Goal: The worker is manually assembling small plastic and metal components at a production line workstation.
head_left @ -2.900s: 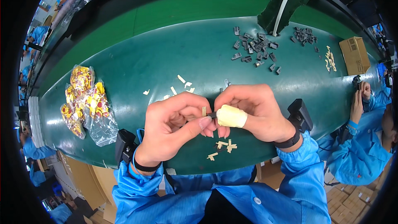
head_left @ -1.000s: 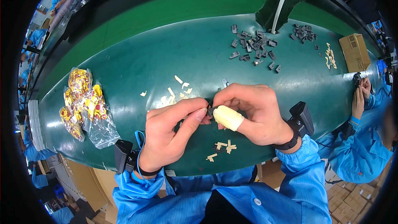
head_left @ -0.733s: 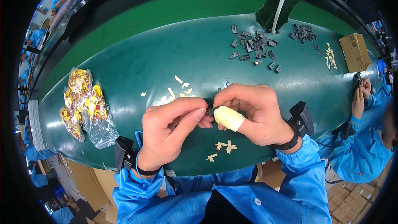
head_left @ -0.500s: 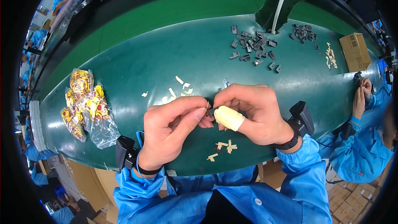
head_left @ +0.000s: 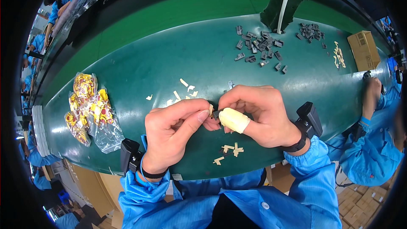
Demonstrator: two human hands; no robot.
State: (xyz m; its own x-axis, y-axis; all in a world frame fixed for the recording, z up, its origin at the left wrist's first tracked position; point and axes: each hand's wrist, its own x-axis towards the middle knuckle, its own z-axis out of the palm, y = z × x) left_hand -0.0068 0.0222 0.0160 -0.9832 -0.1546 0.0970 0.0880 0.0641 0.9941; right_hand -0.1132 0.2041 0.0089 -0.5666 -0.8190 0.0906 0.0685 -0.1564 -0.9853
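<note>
Left hand (head_left: 171, 133) and right hand (head_left: 258, 112) both pinch a small dark part (head_left: 216, 113) just above the green table's (head_left: 169, 59) near edge; best peel its tan strip (head_left: 210, 109) slowly, grip firm.

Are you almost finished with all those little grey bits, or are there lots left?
Some look done: peeled tan paper strips lie on the green table. In hand: the left hand and right hand pinch one small dark piece with a tan strip. Left: a big pile of small grey parts waits untouched.
</note>
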